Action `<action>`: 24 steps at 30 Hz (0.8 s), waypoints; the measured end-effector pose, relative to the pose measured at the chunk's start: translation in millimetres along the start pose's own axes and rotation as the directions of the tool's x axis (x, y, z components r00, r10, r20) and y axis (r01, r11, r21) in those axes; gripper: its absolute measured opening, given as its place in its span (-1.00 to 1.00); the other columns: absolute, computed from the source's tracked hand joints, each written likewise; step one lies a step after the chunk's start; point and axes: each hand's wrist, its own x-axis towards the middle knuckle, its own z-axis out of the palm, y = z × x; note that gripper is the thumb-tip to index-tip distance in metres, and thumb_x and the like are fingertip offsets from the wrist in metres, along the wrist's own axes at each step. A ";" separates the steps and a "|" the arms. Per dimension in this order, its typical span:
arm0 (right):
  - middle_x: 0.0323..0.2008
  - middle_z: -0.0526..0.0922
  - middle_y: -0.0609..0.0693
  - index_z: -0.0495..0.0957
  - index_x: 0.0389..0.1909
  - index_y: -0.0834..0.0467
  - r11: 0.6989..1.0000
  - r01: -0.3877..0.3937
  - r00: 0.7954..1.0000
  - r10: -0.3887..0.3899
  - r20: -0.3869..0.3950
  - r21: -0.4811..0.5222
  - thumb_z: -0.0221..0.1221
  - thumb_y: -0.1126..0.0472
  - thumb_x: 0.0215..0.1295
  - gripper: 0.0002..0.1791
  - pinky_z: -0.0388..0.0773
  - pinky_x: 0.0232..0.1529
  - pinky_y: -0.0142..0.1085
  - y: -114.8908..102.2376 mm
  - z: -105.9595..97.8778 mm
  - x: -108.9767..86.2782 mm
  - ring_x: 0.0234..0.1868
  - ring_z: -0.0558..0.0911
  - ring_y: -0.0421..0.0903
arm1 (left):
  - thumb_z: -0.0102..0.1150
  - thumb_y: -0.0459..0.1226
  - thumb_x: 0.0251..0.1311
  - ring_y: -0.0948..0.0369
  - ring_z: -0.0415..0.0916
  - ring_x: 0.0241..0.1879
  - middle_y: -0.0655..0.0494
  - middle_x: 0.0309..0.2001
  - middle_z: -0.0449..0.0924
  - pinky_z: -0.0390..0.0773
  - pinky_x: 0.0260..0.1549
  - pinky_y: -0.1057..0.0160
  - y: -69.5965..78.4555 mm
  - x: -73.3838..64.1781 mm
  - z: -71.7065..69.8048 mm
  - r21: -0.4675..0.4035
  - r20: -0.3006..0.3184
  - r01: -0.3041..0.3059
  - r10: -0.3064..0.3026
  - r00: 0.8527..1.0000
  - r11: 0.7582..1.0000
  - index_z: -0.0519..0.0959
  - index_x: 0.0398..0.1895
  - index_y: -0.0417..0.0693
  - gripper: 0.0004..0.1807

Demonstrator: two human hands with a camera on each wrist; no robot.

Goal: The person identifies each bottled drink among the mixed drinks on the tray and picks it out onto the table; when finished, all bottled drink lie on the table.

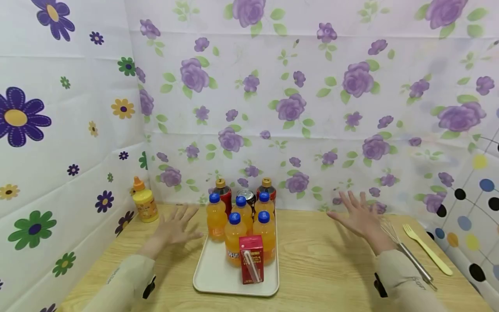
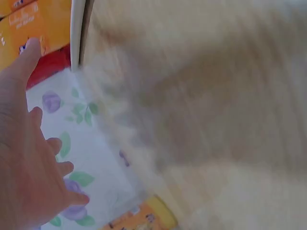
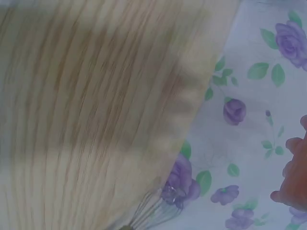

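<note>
My left hand (image 1: 174,228) is spread over the table just left of the tray, its fingers straight and holding nothing. On the right, my right hand (image 1: 359,218) is likewise spread, near the whisk (image 1: 409,253). Between them lies a cream tray (image 1: 212,273). It bears several orange drink bottles (image 1: 235,238) with blue caps. A red drink carton (image 1: 251,264) with a straw on its face stands at the tray's front. Behind the orange bottles are two dark cola bottles (image 1: 266,189) with gold caps and a dark can (image 1: 246,196), partly hidden.
A yellow bottle with an orange nozzle (image 1: 145,203) stands at the back left corner. Beside the whisk at the far right lies a pale yellow fork (image 1: 428,250). Flowered cloth walls (image 1: 312,108) rise behind and at the left; a dotted cloth (image 1: 473,225) hangs at the right.
</note>
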 end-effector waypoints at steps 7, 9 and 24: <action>0.56 -0.19 0.28 -0.17 0.57 0.07 1.000 0.012 1.000 -0.012 0.008 0.017 -0.14 -0.51 0.26 0.06 -0.51 0.32 0.49 -26.7 2.2 19.2 0.51 -0.34 0.43 | 0.06 0.33 0.14 -0.38 -0.15 0.48 -0.27 0.54 -0.10 -0.36 0.27 -0.59 12.4 -13.2 16.1 -0.046 0.059 0.028 -0.025 0.998 0.999 0.03 0.55 0.06 0.01; 0.56 -0.18 0.28 -0.16 0.57 0.08 1.000 0.025 1.000 -0.025 0.003 0.016 -0.14 -0.51 0.26 0.06 -0.47 0.34 0.48 -35.0 -0.7 24.9 0.52 -0.32 0.42 | 0.06 0.33 0.13 -0.38 -0.15 0.48 -0.28 0.54 -0.10 -0.35 0.28 -0.59 16.6 -14.7 19.4 -0.074 0.050 0.027 -0.024 0.998 0.997 0.03 0.55 0.05 0.02; 0.55 -0.12 0.29 -0.16 0.56 0.15 0.988 0.090 0.992 -0.100 0.075 0.127 -0.05 -0.34 0.35 -0.02 -0.28 0.42 0.42 -102.2 -17.9 71.1 0.53 -0.24 0.39 | 0.17 0.18 0.18 -0.37 -0.30 0.50 -0.25 0.55 -0.15 -0.33 0.32 -0.53 31.5 -30.2 36.3 -0.391 0.084 0.068 -0.038 0.996 0.918 -0.05 0.55 -0.14 0.04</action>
